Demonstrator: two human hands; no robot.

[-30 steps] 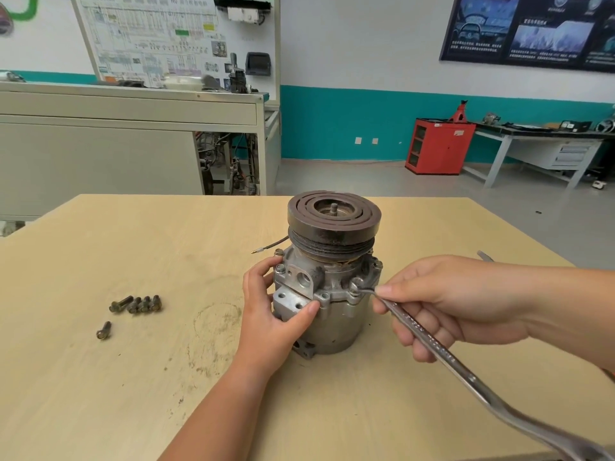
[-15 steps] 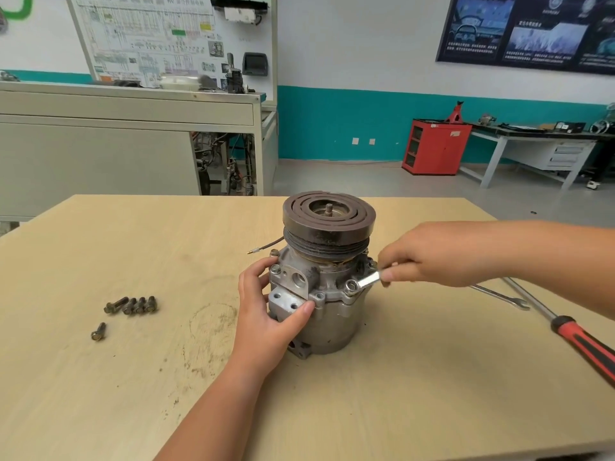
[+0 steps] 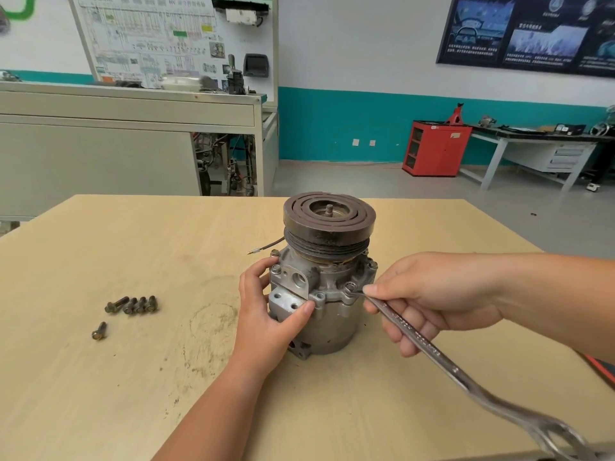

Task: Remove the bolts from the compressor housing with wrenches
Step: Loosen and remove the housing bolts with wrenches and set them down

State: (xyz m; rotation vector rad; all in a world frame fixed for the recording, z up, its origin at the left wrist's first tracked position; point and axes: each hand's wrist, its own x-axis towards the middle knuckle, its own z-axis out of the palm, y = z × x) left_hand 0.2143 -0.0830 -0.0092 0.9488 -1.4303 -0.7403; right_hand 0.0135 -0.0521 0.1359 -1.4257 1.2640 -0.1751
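One pale wooden tabletop [image 3: 100, 394] carries everything in front of you. The compressor housing [image 3: 332, 324] stands upright near the middle of it, a little toward the far edge, with its dark grooved pulley [image 3: 329, 217] on top.

Your left hand [image 3: 266, 314] grips the housing from its left side: the thumb presses on the square block at the front, and the fingers curl around the body behind it. Your right hand [image 3: 429, 294] comes in from the right edge and is closed around the shank of a long silver wrench [image 3: 432, 352], with the index finger stretched along it toward the head. The wrench runs at a slant. Its head sits at a bolt [image 3: 349, 287] on the front right of the housing flange, and its ring end hangs low near the front right corner of the tabletop.

Four loose bolts [image 3: 133, 305] lie side by side toward the left edge, well apart from the housing, and a single bolt [image 3: 99, 331] lies just in front of them. A thin dark wire [image 3: 266, 246] comes out from the far left of the housing, under the pulley. At the right edge, below your forearm, you can see a small part of a red and black handle [image 3: 602, 369].
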